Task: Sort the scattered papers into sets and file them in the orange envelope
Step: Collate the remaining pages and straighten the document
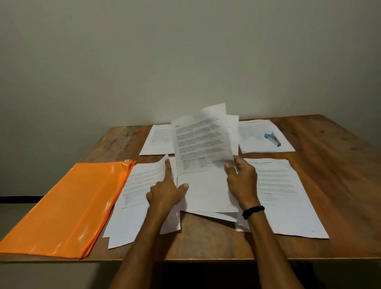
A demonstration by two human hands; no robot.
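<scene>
Printed white papers lie in several piles on the wooden table [337, 182]. My right hand [241, 181] pinches the lower right edge of a printed sheet [201, 141] and lifts it upright above the middle pile [206, 197]. My left hand [165, 192] rests on the left pile [139, 189], index finger stretched out along the sheet's edge, thumb touching the middle pile. The orange envelope [64, 209] lies flat at the table's near left corner, apart from both hands.
More sheets lie at the back left [157, 141], back right [256, 129] and right [282, 195]. A blue and grey stapler [272, 139] sits on the back right sheets. A plain wall stands behind the table. The table's front edge is close to me.
</scene>
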